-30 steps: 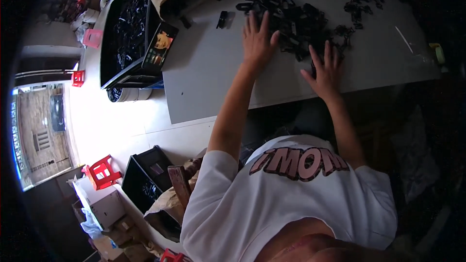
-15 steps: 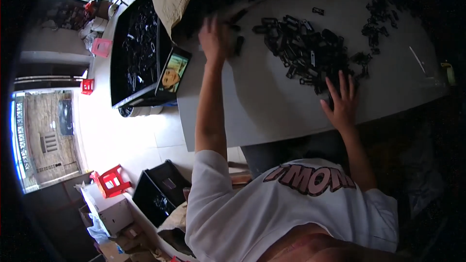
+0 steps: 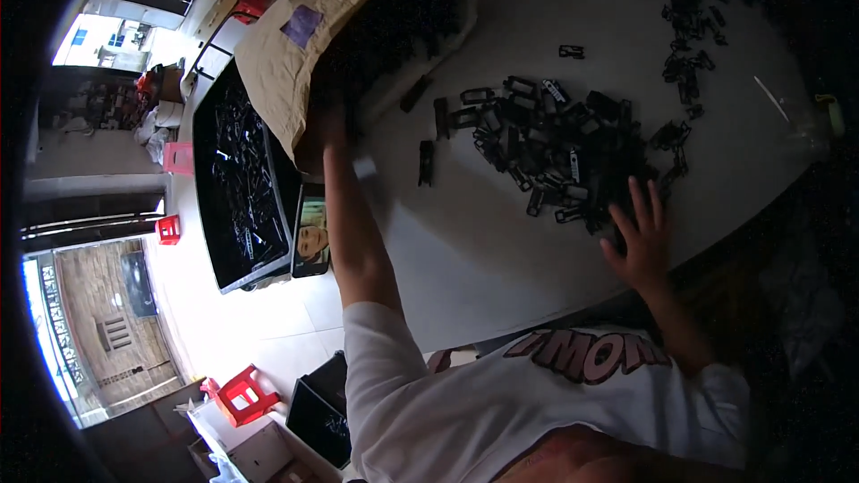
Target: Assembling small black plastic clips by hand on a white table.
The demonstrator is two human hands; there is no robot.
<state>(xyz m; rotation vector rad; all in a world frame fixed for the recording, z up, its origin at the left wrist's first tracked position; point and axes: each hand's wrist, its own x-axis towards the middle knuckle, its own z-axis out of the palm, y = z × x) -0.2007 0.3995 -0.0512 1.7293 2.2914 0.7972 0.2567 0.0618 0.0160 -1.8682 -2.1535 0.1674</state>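
Note:
My left hand [image 3: 327, 128] reaches into the dark mouth of a brown paper sack [image 3: 268, 58] lying on its side at the left of the table. Shadow hides its fingers, so what they hold is not visible. The sack is filled with dark small parts. My right hand [image 3: 644, 246], fingers spread and holding nothing, rests at the near right edge of a pile of small black clip-like parts [image 3: 528, 139]. A few single parts lie apart from the pile, among them one black piece [image 3: 426, 164] between the sack and the pile.
More black parts [image 3: 687, 45] are strewn at the far right of the grey table [image 3: 501, 259]. A phone [image 3: 311, 237] showing a picture leans at the table's left edge, beside a big black bin [image 3: 242, 179] of parts. Red stools [image 3: 243, 395] stand on the floor.
My left hand has gone from above the table beside the sack into the sack's mouth. My right hand stays open by the pile. The head view has shifted.

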